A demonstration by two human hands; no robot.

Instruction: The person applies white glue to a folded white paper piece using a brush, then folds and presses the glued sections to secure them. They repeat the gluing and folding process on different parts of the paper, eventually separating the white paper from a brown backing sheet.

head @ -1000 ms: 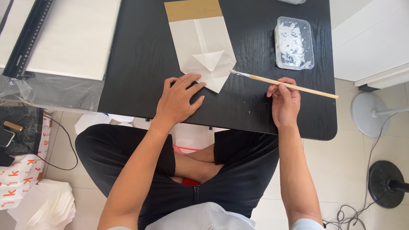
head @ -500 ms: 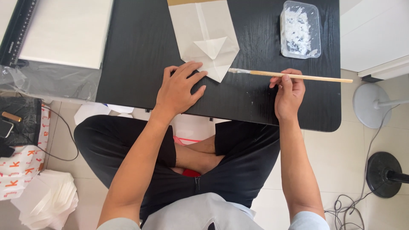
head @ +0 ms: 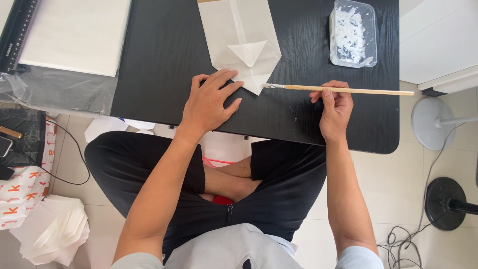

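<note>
the left hand (head: 211, 102) lies flat and released on the black bench (head: 164, 50), its fingertips pressing the lower corner of the folded white paper bag (head: 244, 42), which lies along the bench's far edge near the middle. the right hand (head: 334, 107) has its grip clenched on a thin wooden brush (head: 343, 90) — held level, its bristle tip just touching the bag's pointed fold. a clear plastic tub (head: 354, 32) with white paste sits at the far right corner — well apart from both hands.
</note>
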